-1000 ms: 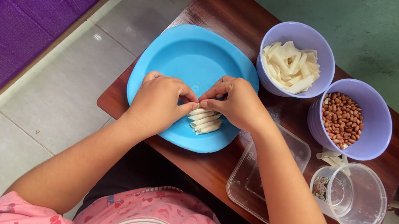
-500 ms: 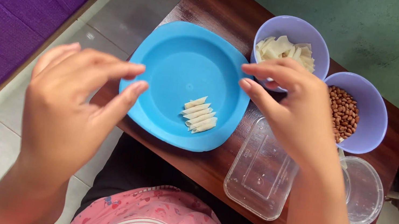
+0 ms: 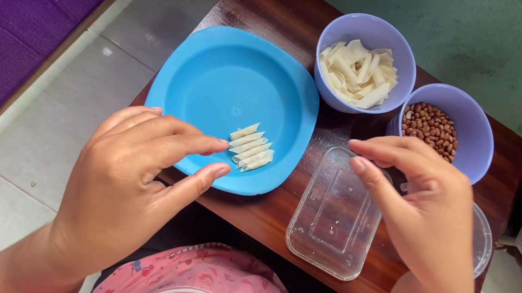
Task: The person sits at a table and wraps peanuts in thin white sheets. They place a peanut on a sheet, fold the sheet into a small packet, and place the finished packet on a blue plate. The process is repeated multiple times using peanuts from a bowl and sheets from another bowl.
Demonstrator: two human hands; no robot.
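Four pale rolls [image 3: 251, 147] lie side by side in the blue plate [image 3: 215, 81], toward its near right rim, with nothing touching them. The left hand [image 3: 125, 187] hovers over the plate's near edge, just left of the rolls; its fingers [image 3: 193, 144] are loosely spread and slightly curled, holding nothing, the thumb tip over the rim. The right hand [image 3: 425, 211] hangs to the right of the plate, above the far right corner of a clear tub [image 3: 325, 229]; thumb and forefinger are curved toward each other with a narrow gap, and nothing shows between them.

Beyond the plate's right edge stands a lilac bowl [image 3: 367, 29] of pale wrapper strips [image 3: 356, 74]. Further right of it, a second lilac bowl [image 3: 475, 130] holds peanuts [image 3: 430, 126]. A round clear container [image 3: 484, 239] peeks from behind the right hand. All rest on a dark wooden table [image 3: 264, 4].
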